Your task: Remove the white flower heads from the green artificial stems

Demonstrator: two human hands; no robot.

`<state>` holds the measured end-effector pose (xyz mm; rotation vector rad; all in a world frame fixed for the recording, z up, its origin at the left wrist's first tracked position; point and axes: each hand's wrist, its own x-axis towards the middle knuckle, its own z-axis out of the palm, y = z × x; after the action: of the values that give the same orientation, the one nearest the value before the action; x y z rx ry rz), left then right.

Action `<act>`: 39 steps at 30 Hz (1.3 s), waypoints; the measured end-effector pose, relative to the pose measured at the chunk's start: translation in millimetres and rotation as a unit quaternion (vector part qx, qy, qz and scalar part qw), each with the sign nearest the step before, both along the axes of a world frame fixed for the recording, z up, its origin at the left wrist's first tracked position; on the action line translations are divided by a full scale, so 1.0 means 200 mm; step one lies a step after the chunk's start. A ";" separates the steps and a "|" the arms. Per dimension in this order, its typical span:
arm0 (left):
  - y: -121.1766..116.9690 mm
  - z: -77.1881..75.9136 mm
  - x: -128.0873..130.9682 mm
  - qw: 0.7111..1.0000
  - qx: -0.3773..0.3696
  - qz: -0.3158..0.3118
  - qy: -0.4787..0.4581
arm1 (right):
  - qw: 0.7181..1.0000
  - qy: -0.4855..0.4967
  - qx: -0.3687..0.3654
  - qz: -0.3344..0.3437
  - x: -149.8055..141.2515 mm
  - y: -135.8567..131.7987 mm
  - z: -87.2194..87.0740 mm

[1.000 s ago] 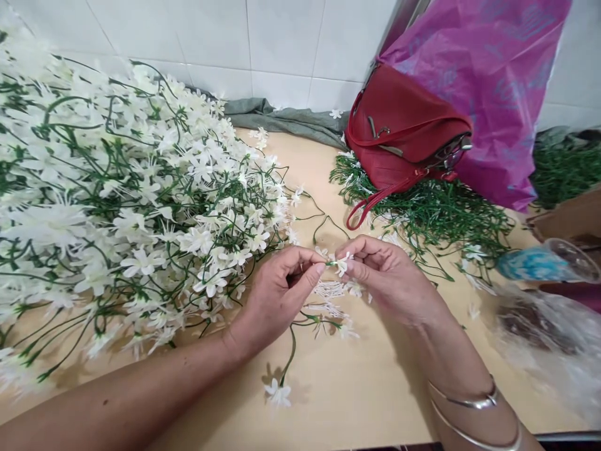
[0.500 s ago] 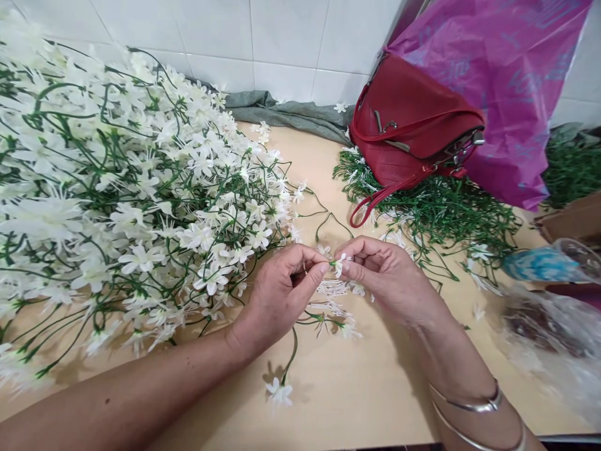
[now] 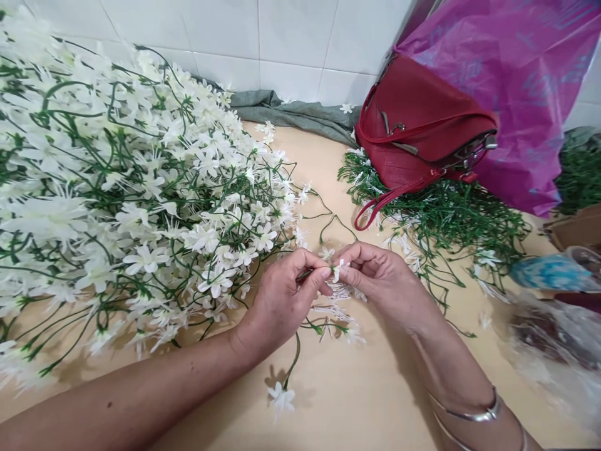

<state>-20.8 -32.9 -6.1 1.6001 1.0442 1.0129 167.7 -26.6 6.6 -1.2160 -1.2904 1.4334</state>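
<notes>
My left hand [image 3: 291, 297] pinches the green stem end of a small white artificial flower [image 3: 338, 270] between thumb and forefinger. From the other side, my right hand [image 3: 385, 279] grips the petals of the same flower with its fingertips. A green stem with another white flower [image 3: 282, 398] at its lower end hangs below my left hand. Beneath the hands lie white stamen strands [image 3: 331, 308] and a few green stems, partly covered by my fingers.
A big heap of white artificial flowers [image 3: 141, 213] fills the left. At the back right, a red handbag [image 3: 422, 119] rests on green stems [image 3: 469, 219], before a purple plastic bag [image 3: 526, 106]. A blue-white cup [image 3: 539, 270] and a clear plastic bag [image 3: 558, 357] lie right.
The whole view has shifted slightly, so the table things appear a little further right. Both hands keep hold of the small flower, with only slight finger movement.
</notes>
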 end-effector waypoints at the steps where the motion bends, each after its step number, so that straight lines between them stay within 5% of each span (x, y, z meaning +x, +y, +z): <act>1: 0.00 0.00 0.00 1.000 -0.003 0.000 -0.002 | 1.000 0.001 -0.002 0.004 0.00 0.00 0.00; 39: 0.00 0.00 0.01 0.999 0.015 -0.033 0.002 | 0.999 0.014 -0.016 0.039 0.04 0.02 -0.02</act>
<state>-18.2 -32.9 -6.8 1.6500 0.9768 0.9855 176.4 -22.5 2.2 -1.1729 -1.3124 1.5268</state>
